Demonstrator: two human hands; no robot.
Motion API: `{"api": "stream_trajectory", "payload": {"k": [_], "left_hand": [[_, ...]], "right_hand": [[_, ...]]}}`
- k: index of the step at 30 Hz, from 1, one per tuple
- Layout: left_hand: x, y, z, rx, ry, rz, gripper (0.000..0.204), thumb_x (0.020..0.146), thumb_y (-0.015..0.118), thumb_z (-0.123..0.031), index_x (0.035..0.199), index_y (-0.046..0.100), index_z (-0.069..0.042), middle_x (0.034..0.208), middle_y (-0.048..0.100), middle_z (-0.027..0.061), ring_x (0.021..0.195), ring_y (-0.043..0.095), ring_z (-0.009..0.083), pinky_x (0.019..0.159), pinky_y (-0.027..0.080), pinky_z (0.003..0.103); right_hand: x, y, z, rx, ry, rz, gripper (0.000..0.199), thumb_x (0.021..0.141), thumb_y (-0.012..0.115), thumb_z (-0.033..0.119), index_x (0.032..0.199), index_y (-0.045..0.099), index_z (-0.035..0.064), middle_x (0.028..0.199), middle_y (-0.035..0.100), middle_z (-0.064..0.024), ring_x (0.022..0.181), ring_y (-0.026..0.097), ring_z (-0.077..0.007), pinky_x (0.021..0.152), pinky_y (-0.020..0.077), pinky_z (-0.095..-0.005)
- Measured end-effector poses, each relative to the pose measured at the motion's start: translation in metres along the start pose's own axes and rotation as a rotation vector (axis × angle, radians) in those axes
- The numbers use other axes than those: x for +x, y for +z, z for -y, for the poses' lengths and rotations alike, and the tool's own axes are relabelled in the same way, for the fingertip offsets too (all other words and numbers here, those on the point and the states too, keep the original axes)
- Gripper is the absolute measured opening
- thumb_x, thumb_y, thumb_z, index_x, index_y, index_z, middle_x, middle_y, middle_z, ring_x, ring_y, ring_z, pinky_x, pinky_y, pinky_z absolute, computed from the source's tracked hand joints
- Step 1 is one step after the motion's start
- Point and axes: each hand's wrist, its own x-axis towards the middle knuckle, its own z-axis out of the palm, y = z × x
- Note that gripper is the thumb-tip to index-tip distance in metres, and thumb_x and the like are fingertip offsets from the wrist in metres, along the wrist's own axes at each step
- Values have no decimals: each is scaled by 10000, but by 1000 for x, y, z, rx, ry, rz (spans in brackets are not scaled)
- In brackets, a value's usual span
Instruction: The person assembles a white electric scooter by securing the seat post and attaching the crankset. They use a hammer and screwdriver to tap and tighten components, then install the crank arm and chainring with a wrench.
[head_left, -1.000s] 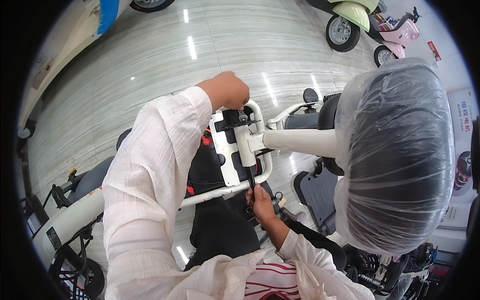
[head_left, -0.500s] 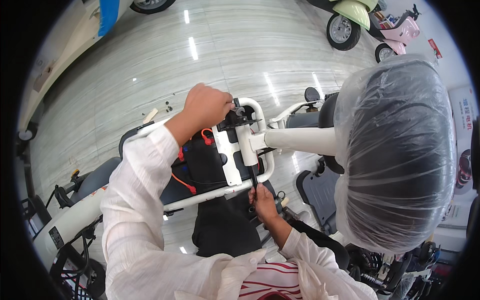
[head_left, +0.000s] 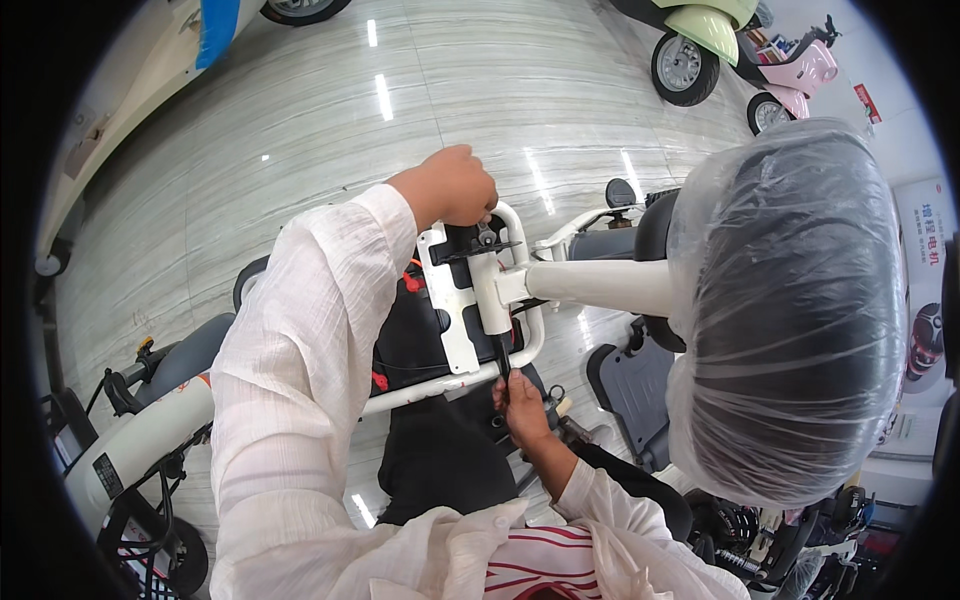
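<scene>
My left hand is closed, pinching what looks like a small metal wrench at the far end of a short white tube. Fingers hide most of that tool. A dark bracket surrounds the tube's far end. Nearer me, my right hand grips a black rod that runs into the tube's near end. The tube belongs to a white scooter frame, with a white notched plate beside it. Black battery-like boxes with red connectors lie inside the frame, partly behind my left sleeve.
A thick white post joins the frame to a plastic-wrapped seat on the right. A grey footboard stands below it. Green and pink scooters are parked at the far right. Another scooter's white body is at left.
My left hand has swung right and slightly away from me, and its forearm now covers more of the frame's left side. My right hand stays at the black rod.
</scene>
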Motion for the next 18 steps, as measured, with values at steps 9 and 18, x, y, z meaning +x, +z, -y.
{"api": "stream_trajectory", "payload": {"k": [9,18], "left_hand": [[-70,34,-60,-405,-594,-250,310,933,520,-389,928,711,-145,803,705,96,751,679,307,671,519,434],[-38,17,-9,-142,-167,-273,245,857,612,-347,852,748,-143,643,648,85,668,601,293,785,437,374]], "right_hand": [[0,1,1,10,27,-23,410,1046,373,414,847,515,85,740,536,-21,640,482,-103,613,420,-239],[0,2,2,-70,19,-34,395,1050,365,397,844,515,95,721,521,-5,630,461,-94,602,399,-232]]}}
